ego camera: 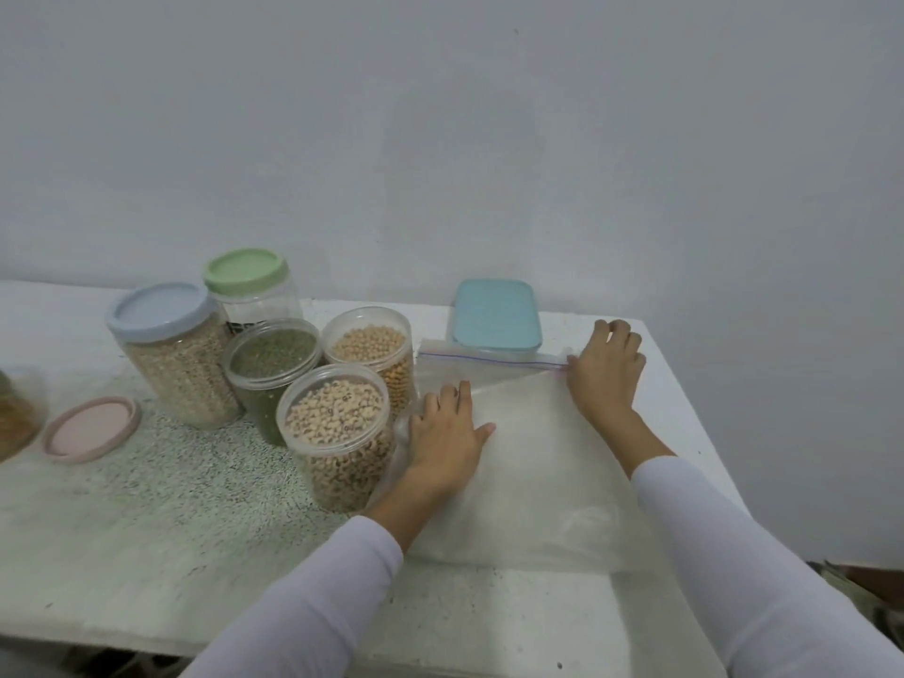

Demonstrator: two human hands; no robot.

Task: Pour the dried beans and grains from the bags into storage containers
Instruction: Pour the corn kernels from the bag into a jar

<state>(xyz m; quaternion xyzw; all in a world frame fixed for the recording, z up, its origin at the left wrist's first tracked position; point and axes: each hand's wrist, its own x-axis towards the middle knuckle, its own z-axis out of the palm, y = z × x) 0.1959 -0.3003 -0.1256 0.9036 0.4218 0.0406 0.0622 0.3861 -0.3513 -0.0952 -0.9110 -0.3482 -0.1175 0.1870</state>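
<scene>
A large clear zip bag (533, 462) of white grain lies flat on the table's right half, its zip strip (489, 358) toward the wall. My left hand (447, 440) rests flat on the bag's left side, fingers straight. My right hand (606, 369) pinches the right end of the zip strip with curled fingers. Three open clear jars stand just left of the bag: black-eyed beans (337, 428), green mung beans (271, 364) and yellow soybeans (374, 349).
A blue-lidded jar (171, 349) of grain and a green-lidded jar (249, 286) stand behind. A teal-lidded box (494, 313) sits beyond the bag. A loose pink lid (90, 428) lies left. The table (146, 530) ends close to my right hand.
</scene>
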